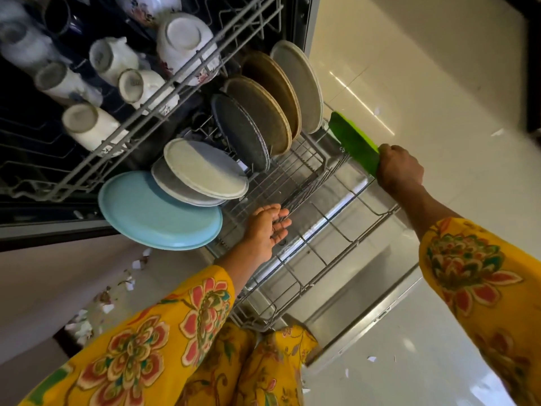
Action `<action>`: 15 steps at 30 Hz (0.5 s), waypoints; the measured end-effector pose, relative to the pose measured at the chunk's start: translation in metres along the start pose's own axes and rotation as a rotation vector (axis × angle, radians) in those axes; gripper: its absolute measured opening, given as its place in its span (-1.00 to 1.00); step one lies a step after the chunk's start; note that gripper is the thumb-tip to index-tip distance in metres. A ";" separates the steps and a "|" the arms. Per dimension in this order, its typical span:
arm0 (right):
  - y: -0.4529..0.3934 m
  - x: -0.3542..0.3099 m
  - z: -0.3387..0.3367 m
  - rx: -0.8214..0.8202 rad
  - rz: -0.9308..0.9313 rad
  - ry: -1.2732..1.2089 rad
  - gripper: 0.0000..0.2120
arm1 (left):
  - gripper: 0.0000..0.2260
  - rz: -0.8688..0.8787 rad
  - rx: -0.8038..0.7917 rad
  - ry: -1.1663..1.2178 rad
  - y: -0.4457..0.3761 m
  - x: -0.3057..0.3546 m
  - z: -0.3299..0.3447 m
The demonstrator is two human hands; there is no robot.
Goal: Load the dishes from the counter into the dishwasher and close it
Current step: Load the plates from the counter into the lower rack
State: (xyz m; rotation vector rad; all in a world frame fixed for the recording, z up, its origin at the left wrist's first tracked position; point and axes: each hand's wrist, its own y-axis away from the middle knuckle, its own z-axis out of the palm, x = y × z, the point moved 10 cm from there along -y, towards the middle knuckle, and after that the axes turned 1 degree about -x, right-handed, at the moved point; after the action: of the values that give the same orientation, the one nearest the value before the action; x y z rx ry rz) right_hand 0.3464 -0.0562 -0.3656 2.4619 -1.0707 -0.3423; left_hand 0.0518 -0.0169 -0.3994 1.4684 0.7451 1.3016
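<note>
The step in hand looks to be slotting the green plate (355, 142) into the lower rack (307, 259) of the open dishwasher, beside the row of plates already standing there. To do it well, the person should keep the plate on edge, line its rim up with a free gap between the tines just beyond the white plate (301, 83), and lower it until it settles before letting go, so that it does not knock its neighbour or tip sideways.

The right hand (399, 168) is stretched out over the rack's far side, fingers curled round the plate's near edge, gripping it tilted with its far end near the rack wire. The left hand (268, 230) reaches forward over the rack near the blue plate (158, 212), palm up, fingers relaxed, holding nothing. Cups and bowls fill the upper rack (164, 109).
</note>
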 end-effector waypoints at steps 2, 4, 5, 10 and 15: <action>-0.005 0.001 0.005 -0.008 -0.001 0.007 -0.72 | -0.85 -0.009 0.006 -0.006 -0.004 -0.006 -0.003; -0.009 0.002 0.010 -0.023 -0.003 0.007 -0.70 | -0.85 -0.015 0.015 -0.007 -0.007 -0.012 -0.007; -0.010 0.002 0.013 -0.036 0.001 0.007 -0.69 | -0.84 -0.018 0.020 -0.011 -0.007 -0.014 -0.009; -0.016 0.002 0.032 -0.084 0.012 0.009 -0.71 | -0.82 -0.024 0.033 -0.032 -0.013 -0.022 -0.017; -0.015 -0.001 0.046 -0.095 0.003 -0.005 -0.67 | -0.79 -0.022 0.041 -0.025 -0.016 -0.026 -0.022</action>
State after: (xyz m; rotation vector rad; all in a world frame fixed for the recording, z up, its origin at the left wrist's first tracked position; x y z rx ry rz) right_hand 0.3376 -0.0592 -0.4128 2.3765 -1.0365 -0.3896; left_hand 0.0275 -0.0296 -0.4252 1.5029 0.7735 1.2556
